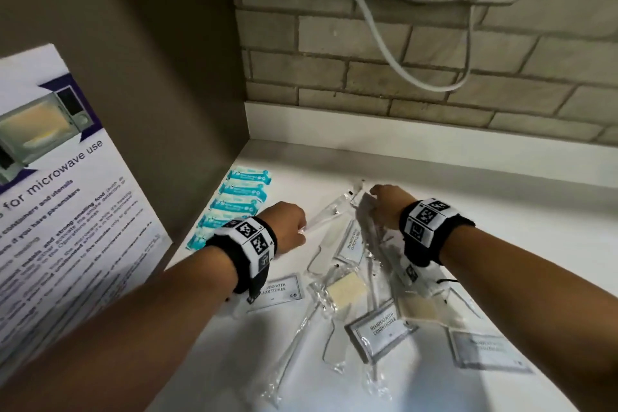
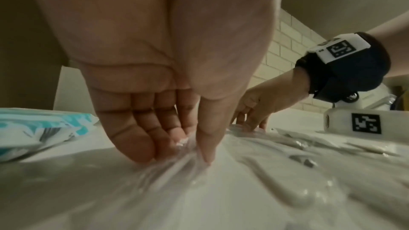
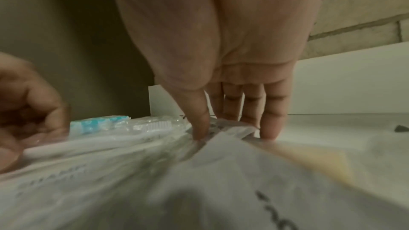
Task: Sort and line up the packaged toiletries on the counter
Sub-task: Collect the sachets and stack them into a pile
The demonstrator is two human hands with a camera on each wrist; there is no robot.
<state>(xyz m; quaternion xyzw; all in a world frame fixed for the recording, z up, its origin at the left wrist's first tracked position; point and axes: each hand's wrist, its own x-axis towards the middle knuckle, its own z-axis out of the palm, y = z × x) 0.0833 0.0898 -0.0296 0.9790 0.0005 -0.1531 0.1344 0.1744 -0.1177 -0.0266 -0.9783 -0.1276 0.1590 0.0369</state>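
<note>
Packaged toiletries lie scattered on the white counter (image 1: 468, 211). My left hand (image 1: 302, 231) pinches the near end of a clear-wrapped toothbrush packet (image 1: 326, 216); in the left wrist view thumb and fingers (image 2: 143, 146) gather its crinkled wrap (image 2: 188, 160). My right hand (image 1: 374, 201) pinches the top edge of another clear packet (image 1: 371, 227), which slants down toward me. The right wrist view has the thumb and fingers (image 3: 272, 125) on that packet's edge (image 3: 230, 127), beside the white toothbrush (image 3: 132, 134). Teal packets (image 1: 242, 196) lie in a row by the left wall.
Grey shampoo-with-conditioner sachets (image 1: 381, 328) (image 1: 277, 291) (image 1: 488, 351), a pale soap packet (image 1: 346, 288) and more wrapped toothbrushes (image 1: 294, 354) lie nearer me. A brown side panel (image 1: 167, 94) with a microwave poster (image 1: 50, 194) bounds the left. Brick wall (image 1: 434, 60) and a hanging cable (image 1: 384, 43) stand behind.
</note>
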